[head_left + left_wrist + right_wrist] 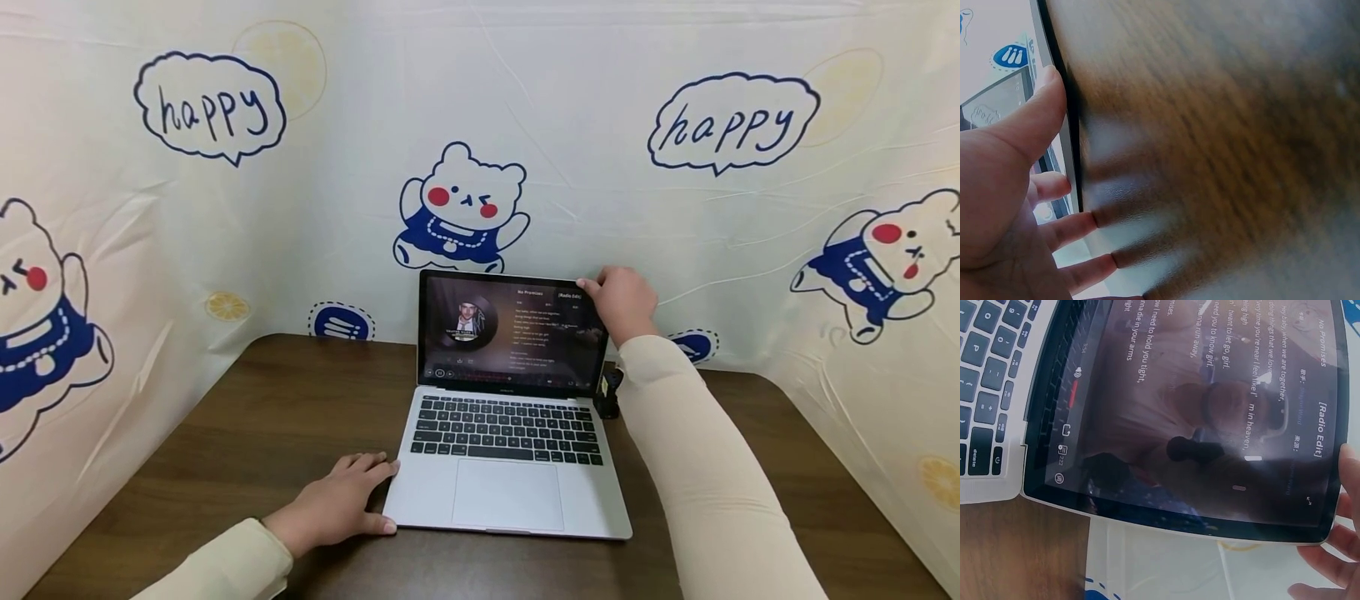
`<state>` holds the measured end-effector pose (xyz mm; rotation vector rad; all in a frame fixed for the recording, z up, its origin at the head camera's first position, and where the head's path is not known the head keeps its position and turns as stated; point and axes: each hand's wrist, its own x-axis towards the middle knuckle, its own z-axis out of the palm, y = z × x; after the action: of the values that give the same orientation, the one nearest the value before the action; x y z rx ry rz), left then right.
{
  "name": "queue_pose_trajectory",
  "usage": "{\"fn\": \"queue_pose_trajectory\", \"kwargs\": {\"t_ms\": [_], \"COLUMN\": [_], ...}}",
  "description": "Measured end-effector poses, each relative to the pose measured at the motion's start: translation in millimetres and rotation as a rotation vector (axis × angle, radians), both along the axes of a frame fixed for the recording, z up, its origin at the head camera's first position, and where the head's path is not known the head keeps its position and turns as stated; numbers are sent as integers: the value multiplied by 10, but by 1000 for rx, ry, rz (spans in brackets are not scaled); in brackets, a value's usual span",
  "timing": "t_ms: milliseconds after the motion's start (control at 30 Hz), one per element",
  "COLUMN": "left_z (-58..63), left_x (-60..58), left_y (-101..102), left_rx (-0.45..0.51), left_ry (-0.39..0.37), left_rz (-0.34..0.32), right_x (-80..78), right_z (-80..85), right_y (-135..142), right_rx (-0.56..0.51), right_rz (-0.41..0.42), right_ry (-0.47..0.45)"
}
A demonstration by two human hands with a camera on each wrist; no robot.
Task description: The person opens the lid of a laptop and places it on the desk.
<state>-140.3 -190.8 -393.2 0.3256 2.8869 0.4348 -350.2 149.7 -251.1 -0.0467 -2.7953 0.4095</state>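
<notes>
A silver laptop stands unfolded on the wooden table, its black keyboard facing me. On its lit screen a music player shows a record picture and the lyrics of "No Promises". My right hand pinches the screen's upper right corner, thumb on the front and fingers behind, as the right wrist view shows at the bezel. At the laptop's front left corner my left hand lies with spread fingers, thumb and fingertips against the edge. In the left wrist view its other fingertips touch the table.
Behind the laptop's right side, beside the hinge, stands a small black object. A pale cloth printed with bears and "happy" bubbles hangs around the back and sides of the table.
</notes>
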Motion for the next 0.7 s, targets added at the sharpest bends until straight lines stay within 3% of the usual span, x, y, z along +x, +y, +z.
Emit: {"fn": "queue_pose_trajectory", "kwargs": {"t_ms": [700], "left_z": [2], "left_x": [7], "left_y": [-7], "left_rx": [5], "left_ry": [5], "left_rz": [-8], "right_x": [107], "right_z": [31], "right_y": [61], "right_rx": [-8], "right_rz": [33], "right_ry": [-28]}}
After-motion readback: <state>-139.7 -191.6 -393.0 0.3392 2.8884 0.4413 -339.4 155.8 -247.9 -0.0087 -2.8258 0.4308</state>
